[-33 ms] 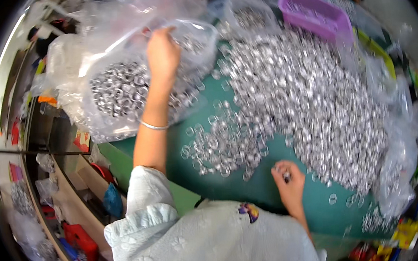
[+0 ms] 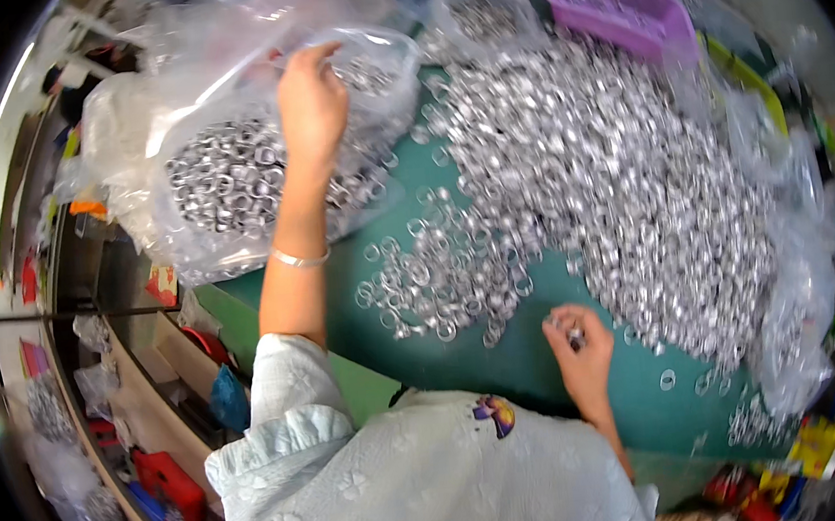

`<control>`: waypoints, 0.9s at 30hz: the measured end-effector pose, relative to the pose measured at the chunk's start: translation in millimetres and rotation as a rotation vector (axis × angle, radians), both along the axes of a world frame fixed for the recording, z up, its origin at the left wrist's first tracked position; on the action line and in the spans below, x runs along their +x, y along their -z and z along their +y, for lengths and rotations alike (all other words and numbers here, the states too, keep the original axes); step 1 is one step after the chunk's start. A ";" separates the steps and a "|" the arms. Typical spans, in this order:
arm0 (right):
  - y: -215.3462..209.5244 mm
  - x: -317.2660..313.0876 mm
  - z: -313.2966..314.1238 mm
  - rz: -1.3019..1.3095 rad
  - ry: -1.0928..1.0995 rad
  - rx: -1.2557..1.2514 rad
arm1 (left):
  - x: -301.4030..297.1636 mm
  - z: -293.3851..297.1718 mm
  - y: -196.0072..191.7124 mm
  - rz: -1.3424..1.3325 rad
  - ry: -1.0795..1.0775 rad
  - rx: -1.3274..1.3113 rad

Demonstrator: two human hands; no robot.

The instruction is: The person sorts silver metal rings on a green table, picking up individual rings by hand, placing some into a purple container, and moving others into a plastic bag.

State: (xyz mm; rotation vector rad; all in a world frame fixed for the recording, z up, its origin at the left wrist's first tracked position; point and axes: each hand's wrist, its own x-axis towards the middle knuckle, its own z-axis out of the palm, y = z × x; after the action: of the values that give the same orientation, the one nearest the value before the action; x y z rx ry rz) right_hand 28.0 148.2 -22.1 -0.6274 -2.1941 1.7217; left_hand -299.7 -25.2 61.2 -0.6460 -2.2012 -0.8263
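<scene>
My left hand is over a clear plastic bag at the far left, next to the small silver metal rings heaped in it. One finger stretches out to the right; the others are partly hidden under the hand. Near the table's front edge, my right hand is closed around a few small metal rings, held between thumb and fingers. A small loose pile of rings lies between the hands. Beyond my right hand spreads a large heap of the same rings.
A purple plastic basket stands at the far right, near a green tray. Another clear bag with rings sits at the back. Crumpled plastic borders the green table on the right. Open shelves stand at left.
The whole view has shifted slightly. Both hands keep about the same places over the table, and the right hand still holds its rings.
</scene>
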 end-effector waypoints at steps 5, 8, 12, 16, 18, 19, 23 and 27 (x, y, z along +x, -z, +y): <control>-20.2 3.0 -4.7 0.129 -0.004 -0.125 | 152.9 16.7 -12.8 -0.928 0.595 0.112; -33.5 9.3 -11.5 0.182 -0.029 -0.026 | 209.9 21.2 11.1 -1.251 0.828 0.083; -29.4 16.6 -19.0 0.294 -0.065 0.156 | 241.9 22.4 27.8 -1.319 0.846 0.134; -28.4 22.2 -28.2 0.336 -0.084 0.189 | 257.5 17.4 33.3 -1.332 0.873 0.202; -35.2 25.8 -29.6 0.305 -0.106 0.221 | 260.3 13.1 34.3 -1.386 0.869 0.229; -36.0 27.5 -29.9 0.289 -0.119 0.189 | 261.5 10.7 34.7 -1.418 0.864 0.243; -32.7 34.5 -23.6 0.148 -0.122 -0.168 | 268.3 6.2 49.4 -1.511 0.865 0.575; 4.9 31.7 -2.9 0.025 -0.023 -0.756 | 263.0 -12.5 62.6 -1.924 0.819 0.985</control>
State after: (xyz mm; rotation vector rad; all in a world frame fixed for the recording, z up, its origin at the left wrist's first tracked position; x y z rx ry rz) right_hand 59.7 145.3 -27.0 -0.7239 -1.4791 2.5486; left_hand -36.7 -37.7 -1.4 0.0074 -1.9626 -3.7337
